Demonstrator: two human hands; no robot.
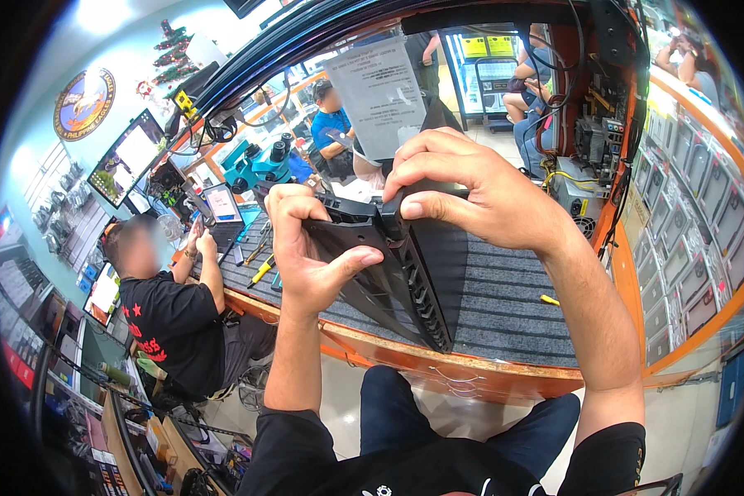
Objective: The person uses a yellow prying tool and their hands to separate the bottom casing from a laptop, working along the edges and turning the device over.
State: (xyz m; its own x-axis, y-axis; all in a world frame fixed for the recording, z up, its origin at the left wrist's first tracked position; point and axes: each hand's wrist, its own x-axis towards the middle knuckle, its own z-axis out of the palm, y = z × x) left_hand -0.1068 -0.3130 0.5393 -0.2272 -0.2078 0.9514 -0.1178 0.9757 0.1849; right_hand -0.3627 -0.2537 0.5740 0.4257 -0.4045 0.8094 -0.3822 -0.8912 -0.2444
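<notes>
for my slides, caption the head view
Left hand and right hand grip a vented black device over a striped mat.

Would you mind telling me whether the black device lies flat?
The black device is on edge: its narrow, slotted side faces this view.

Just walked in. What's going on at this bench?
The person's left hand grips a black, flat-sided device with a slotted edge near its upper left side. The right hand holds its top end. The device is propped up over a grey, dark-striped bench mat; a slim yellow-handled tool lies to its left.
</notes>
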